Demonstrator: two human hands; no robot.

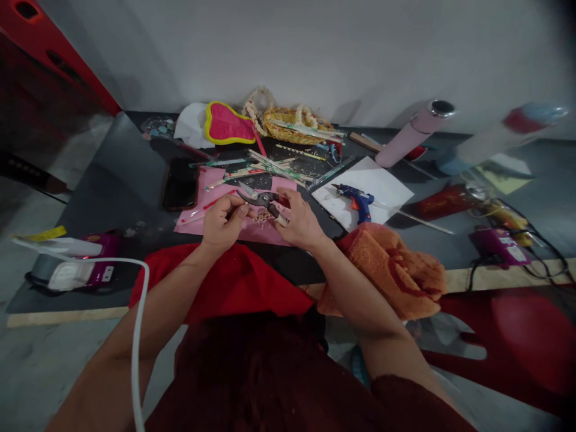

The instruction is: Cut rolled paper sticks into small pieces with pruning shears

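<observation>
My right hand is wrapped round the handles of a pair of pruning shears, whose jaws stand apart and point left. Close to the lower jaw, my left hand is closed in a pinch; what sits between its fingertips is too small to make out. Below the shears, a heap of small pale cut bits lies on a pink sheet. Just beyond the hands lie several thin sticks in printed wrappers, crossing each other.
At the back stand a wicker basket and a pink, yellow-edged paddle shape. A phone lies left. On the right are a blue glue gun on white paper, a pink bottle and an orange towel.
</observation>
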